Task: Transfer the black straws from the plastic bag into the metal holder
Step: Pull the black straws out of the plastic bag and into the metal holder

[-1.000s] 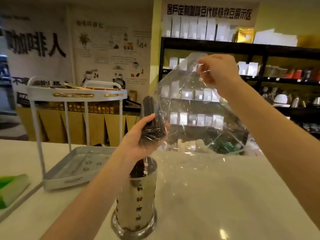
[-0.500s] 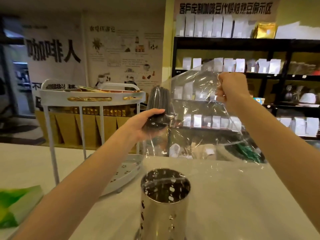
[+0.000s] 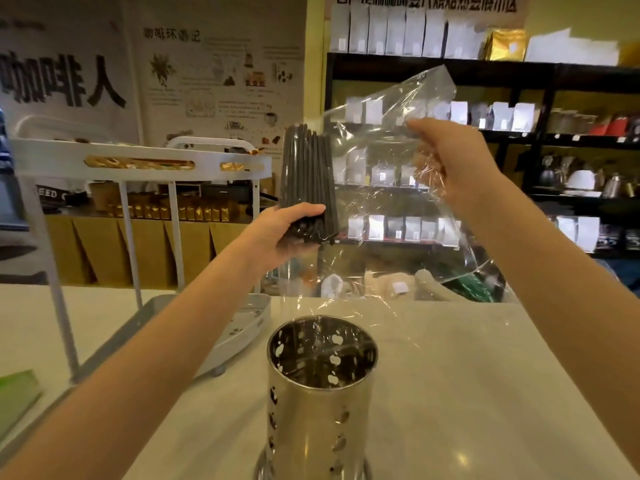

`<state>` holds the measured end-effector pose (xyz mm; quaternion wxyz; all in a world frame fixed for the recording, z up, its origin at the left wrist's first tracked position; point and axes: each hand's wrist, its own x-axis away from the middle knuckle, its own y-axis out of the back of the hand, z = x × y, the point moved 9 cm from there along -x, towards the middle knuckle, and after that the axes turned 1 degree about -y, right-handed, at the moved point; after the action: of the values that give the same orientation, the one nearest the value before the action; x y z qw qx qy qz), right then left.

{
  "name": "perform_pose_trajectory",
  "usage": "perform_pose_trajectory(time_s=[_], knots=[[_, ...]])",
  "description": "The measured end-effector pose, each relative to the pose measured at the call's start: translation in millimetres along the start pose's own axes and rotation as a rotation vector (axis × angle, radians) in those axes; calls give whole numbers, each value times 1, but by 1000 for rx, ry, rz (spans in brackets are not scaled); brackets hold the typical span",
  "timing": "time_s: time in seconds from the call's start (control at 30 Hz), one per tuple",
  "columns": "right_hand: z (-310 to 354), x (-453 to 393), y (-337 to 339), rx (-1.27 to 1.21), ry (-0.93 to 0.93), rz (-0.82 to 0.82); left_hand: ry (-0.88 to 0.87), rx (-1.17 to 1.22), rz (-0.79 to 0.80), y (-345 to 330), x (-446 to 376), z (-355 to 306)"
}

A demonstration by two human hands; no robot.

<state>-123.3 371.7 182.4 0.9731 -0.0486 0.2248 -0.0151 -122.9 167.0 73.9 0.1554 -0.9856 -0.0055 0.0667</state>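
Observation:
A thick bundle of black straws (image 3: pixel 306 174) stands upright in the air, gripped at its lower end by my left hand (image 3: pixel 277 237). To its right my right hand (image 3: pixel 450 161) pinches a clear plastic bag (image 3: pixel 391 202), which hangs crumpled and see-through beside the straws. Whether the bag still wraps the straws' lower ends is hard to tell. Below both hands, on the white counter, stands the perforated metal holder (image 3: pixel 320 403); it is upright and its inside looks empty.
A white two-tier rack (image 3: pixel 138 161) stands on the counter (image 3: pixel 467 393) at the left, its lower tray (image 3: pixel 242 327) close to the holder. A green object (image 3: pixel 15 400) lies at the far left edge. Dark shelves with white packets fill the background.
The straws' lower ends, earlier at the holder's mouth, have been lifted well above it. My right hand has dropped and pulled the bag rightward off the bundle, so the straws' upper part stands bare.

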Motion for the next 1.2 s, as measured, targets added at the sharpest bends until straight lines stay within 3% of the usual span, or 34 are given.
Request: perform_pose_trajectory(time_s=[0.33, 0.53, 1.0, 1.2], knots=[[16, 24, -1, -213, 61, 106, -125, -76, 11, -5, 17, -14], [18, 40, 15, -164, 104, 53, -278, -129, 18, -12, 36, -27], [15, 57, 35, -60, 198, -18, -394, -277, -67, -11, 68, -32], [15, 64, 36, -57, 234, -31, -509, -302, -3, -15, 81, -38]])
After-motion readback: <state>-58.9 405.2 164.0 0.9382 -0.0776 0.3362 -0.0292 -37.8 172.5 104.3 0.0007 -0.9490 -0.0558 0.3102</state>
